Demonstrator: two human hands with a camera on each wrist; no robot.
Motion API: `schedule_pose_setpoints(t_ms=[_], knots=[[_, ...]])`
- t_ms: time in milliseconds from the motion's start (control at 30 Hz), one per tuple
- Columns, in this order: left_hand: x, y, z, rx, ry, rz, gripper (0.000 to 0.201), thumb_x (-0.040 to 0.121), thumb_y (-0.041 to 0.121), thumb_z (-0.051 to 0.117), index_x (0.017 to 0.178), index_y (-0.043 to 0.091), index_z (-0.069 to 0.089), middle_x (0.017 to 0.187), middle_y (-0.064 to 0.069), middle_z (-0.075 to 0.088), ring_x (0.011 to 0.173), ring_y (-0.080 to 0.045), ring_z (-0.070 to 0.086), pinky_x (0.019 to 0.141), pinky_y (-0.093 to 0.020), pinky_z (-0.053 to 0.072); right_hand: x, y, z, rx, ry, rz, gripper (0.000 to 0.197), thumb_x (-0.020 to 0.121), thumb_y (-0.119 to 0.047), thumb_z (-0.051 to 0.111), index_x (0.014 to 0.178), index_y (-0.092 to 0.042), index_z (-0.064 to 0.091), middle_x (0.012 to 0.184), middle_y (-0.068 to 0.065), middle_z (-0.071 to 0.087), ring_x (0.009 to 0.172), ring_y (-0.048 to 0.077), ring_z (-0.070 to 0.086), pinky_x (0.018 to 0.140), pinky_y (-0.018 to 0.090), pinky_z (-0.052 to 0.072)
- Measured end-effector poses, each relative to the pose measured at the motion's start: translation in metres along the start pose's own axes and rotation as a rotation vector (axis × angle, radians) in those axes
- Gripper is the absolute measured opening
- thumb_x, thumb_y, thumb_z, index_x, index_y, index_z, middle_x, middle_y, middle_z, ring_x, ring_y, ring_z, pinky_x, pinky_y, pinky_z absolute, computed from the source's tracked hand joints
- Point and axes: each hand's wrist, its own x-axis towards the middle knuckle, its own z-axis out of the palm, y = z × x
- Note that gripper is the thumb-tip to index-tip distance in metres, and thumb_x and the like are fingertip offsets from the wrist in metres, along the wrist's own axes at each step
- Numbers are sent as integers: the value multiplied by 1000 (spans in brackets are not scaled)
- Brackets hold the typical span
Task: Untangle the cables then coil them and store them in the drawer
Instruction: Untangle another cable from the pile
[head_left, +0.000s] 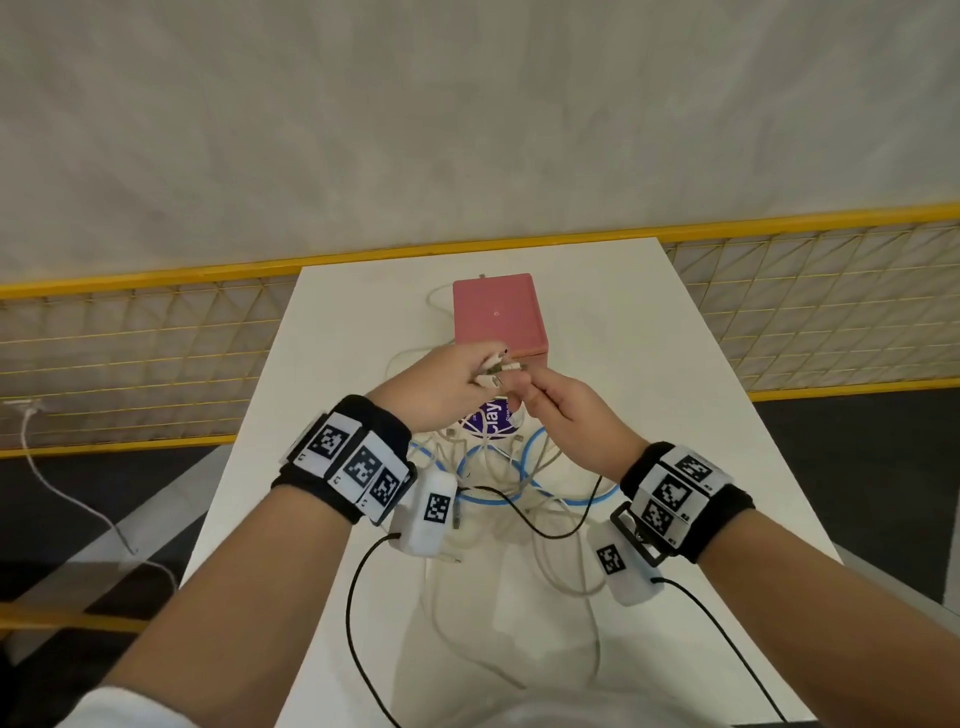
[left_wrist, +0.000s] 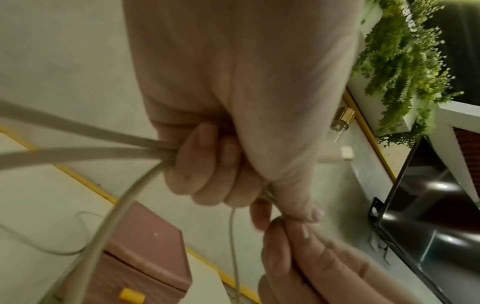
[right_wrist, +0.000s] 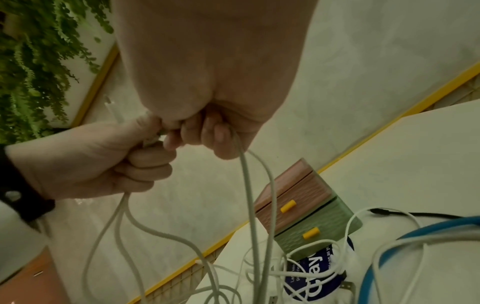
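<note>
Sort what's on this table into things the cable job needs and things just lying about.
Job:
- white cables, gripped by left hand and right hand
- blue cable loop
- pink-and-green plastic drawer box with yellow handles

Lying about:
- round purple-labelled tub
- white table

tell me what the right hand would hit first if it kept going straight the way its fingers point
The right hand points forward and left, straight at the left hand, whose fingers hold the white cable ends. It would meet those ends and fingers first. The pink drawer box sits beyond and lower, though depth is unclear.
</note>
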Motion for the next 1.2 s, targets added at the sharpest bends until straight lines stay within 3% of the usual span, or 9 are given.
schedule_pose_setpoints(t_ms=[100, 300, 433, 533, 633, 767, 933, 1067, 1200], knots=[[0, -1, -14, 127, 185, -1, 24, 97, 30, 56, 91, 7, 58, 64, 3, 55, 48, 2, 44, 50, -17, 37, 0, 2, 0, 50, 1, 17, 25, 101, -24, 37, 93, -11, 56, 63, -5, 43, 58, 12, 37, 58, 28, 35], [-1, -18, -47, 123, 850, -97, 12, 96, 25, 57, 104, 17, 61, 80, -6, 65, 67, -20, 52, 59, -29, 36, -5, 16, -2, 29, -31, 90, 26, 102, -14, 34, 93, 0, 53, 56, -27, 48, 54, 0, 43, 56, 11, 33], [-4, -9, -21, 93, 426, 5, 35, 98, 24, 54, 132, 35, 51, 97, 7, 65, 75, -15, 65, 69, -30, 53, -2, 14, 1, 23, 1, 71, 25, 102, -17, 35, 91, -6, 54, 60, -16, 44, 54, 3, 40, 58, 16, 31], [-2, -7, 7, 151, 148, 10, 16, 98, 28, 53, 89, 16, 57, 71, 6, 55, 61, -14, 51, 60, -32, 43, 4, 8, 3, 50, 20, 20, 23, 102, -18, 35, 100, -8, 55, 70, -17, 48, 59, 4, 40, 61, 20, 36], [-1, -7, 1, 146, 273, -17, 20, 98, 21, 51, 85, 7, 53, 68, -4, 56, 61, -22, 51, 59, -31, 39, 4, 10, 0, 41, 14, 27, 22, 102, -19, 36, 103, -9, 55, 67, -16, 45, 59, 5, 37, 60, 22, 35], [-1, -8, -36, 86, 784, -76, 17, 98, 26, 53, 89, 12, 51, 68, 4, 53, 65, -26, 51, 57, -27, 34, -10, 30, 3, -6, -32, 120, 24, 102, -21, 33, 94, -11, 53, 65, -8, 38, 57, 8, 35, 61, 30, 36], [-6, 7, -17, 61, 262, -2, 39, 95, 25, 57, 132, 28, 46, 95, 6, 67, 64, -5, 61, 55, -24, 45, -4, 22, 5, 20, 3, 73, 25, 102, -18, 32, 95, -7, 54, 68, -13, 42, 58, 4, 39, 61, 22, 35], [1, -8, 5, 250, 125, -9, 18, 95, 18, 55, 80, 12, 48, 64, 3, 48, 64, -21, 45, 58, -32, 31, 5, 15, 1, -25, -25, -8, 28, 101, -20, 37, 108, -5, 59, 83, -1, 54, 72, 6, 48, 69, 26, 46], [-1, -19, -2, 278, 104, -36, 27, 97, 25, 55, 78, 6, 53, 75, -1, 62, 64, -15, 53, 58, -29, 35, 1, 27, -5, -317, -110, 6, 23, 97, -22, 48, 91, -11, 67, 83, -19, 41, 77, -6, 45, 74, 12, 37]])
